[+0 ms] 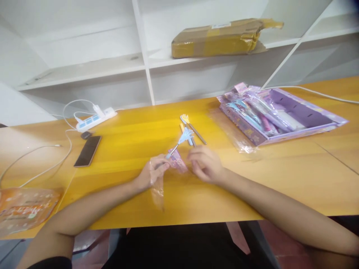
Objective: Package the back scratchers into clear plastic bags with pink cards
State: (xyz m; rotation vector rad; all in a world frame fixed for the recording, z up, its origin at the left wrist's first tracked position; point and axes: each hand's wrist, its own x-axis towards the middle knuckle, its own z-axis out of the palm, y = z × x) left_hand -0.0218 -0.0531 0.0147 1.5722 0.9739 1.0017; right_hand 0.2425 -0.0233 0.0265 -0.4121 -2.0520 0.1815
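Worktop (pixel 126 138), yellow-brown wood, one. Left hand (pixel 153 172): fingers closed on the handle of one blue stick (pixel 185 136), thumb on top; the stick slants up and to the right over the middle of the worktop, its silver shaft ending in a pale blue, claw-shaped head. Clear wrapper (pixel 157 191), one, hanging below the same hand. Right hand (pixel 206 164): blurred, fingers curled, near the stick and just right of a purple card (pixel 177 160); cannot tell whether it has hold of anything. Loose on the worktop beyond the hands: one yellow-headed stick (pixel 198 134), dark shaft, lying aslant, with further blue and yellow handles beside it, partly hidden by the blue head. To the right, one purple box (pixel 304 136), open, tilted packets (pixel 266 112) heaped in its left part; clear film (pixel 246 144) beside its near left corner. To the left, one dark phone (pixel 88 151), lying flat; one white power strip (pixel 97 119) with plugs in it; white cables (pixel 45 172); one orange bag (pixel 28 209) at the near edge. Behind, white shelf (pixel 98 71), bearing one taped brown parcel (pixel 215 41).
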